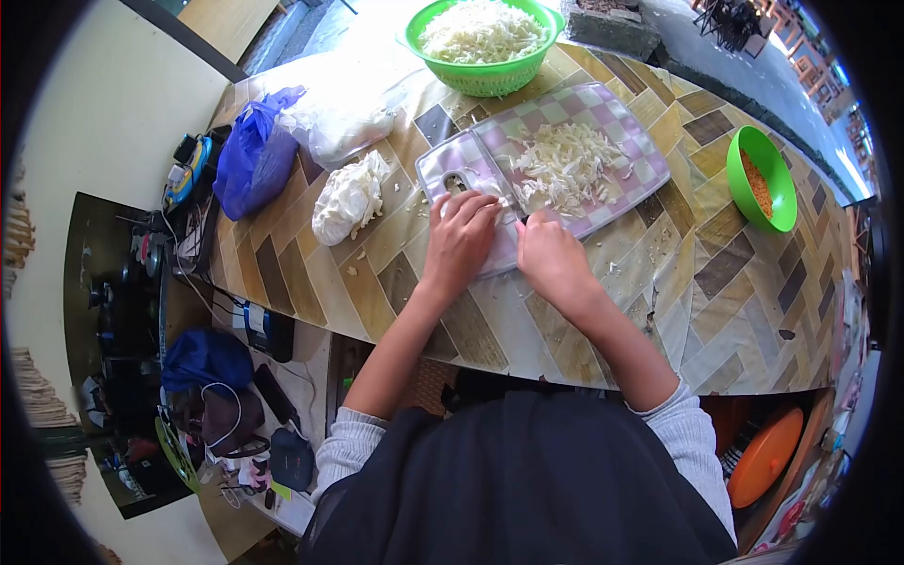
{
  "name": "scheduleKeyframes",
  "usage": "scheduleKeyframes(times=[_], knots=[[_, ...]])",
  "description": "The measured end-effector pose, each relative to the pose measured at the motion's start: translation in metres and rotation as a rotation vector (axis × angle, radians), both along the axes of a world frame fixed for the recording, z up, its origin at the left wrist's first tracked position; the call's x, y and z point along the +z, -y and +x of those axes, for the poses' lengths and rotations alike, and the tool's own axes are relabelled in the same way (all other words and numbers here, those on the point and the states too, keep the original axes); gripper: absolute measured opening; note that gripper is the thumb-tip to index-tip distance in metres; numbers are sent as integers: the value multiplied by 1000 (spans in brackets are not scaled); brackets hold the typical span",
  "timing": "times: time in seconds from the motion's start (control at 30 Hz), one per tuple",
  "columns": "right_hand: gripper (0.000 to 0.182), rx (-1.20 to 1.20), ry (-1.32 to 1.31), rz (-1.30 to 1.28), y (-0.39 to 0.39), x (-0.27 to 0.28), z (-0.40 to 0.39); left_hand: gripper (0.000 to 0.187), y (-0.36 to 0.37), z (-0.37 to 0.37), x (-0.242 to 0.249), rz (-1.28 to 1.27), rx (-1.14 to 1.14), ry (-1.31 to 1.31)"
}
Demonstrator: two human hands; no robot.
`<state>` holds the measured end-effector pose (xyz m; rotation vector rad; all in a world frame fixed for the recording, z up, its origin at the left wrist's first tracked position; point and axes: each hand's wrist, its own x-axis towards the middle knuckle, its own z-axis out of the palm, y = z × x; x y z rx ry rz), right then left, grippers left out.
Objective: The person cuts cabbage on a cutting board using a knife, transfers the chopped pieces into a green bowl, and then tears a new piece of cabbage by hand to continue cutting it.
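My right hand [552,259] is closed round the handle of a knife [497,174], whose blade lies across a checkered pink and white cutting board [650,168]. At the board's left part, my left hand [461,235] rests with bent fingers on a small pale piece of vegetable [501,194] beside the blade. A heap of pale shredded vegetable [565,165] lies on the board to the right of the knife. The board's handle hole shows just above my left fingers.
A green basket [490,78] of shreds stands at the back. A green bowl [782,179] with orange bits is at the right. Left of the board are a crumpled white cloth or bag [350,198], a clear plastic bag [339,127] and a blue bag [254,160].
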<state>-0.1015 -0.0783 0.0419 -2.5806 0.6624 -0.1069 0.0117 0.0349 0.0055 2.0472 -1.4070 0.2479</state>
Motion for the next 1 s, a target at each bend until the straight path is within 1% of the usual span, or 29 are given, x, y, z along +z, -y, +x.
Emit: scheduleKeyframes(times=[0.13, 0.3, 0.47, 0.57, 0.67, 0.77, 0.87, 0.97, 1.0], knots=[[34, -36, -48, 5, -10, 7, -7, 20, 0, 1, 0, -28, -2, -32], [33, -71, -62, -46, -23, -16, -3, 22, 1, 2, 0, -54, -26, -114], [35, -58, -26, -2, -6, -13, 4, 26, 0, 8, 6, -33, -29, -314], [36, -65, -34, 19, 10, 0, -5, 26, 1, 8, 12, -8, 0, -305], [39, -86, -46, 83, 26, 4, -12, 25, 5, 4, 27, 39, 60, -380], [42, -86, -24, 178, 40, 6, -15, 22, 12, 7, 30, -39, 41, -699], [43, -65, -9, 219, 41, 12, -16, 21, 20, 18, 33, 66, 51, -677], [43, -57, 6, 214, 40, 11, -17, 22, 26, 32, 32, 176, 45, -375], [44, -58, 13, 212, 40, 10, -18, 23, 28, 36, 32, 161, 71, -332]])
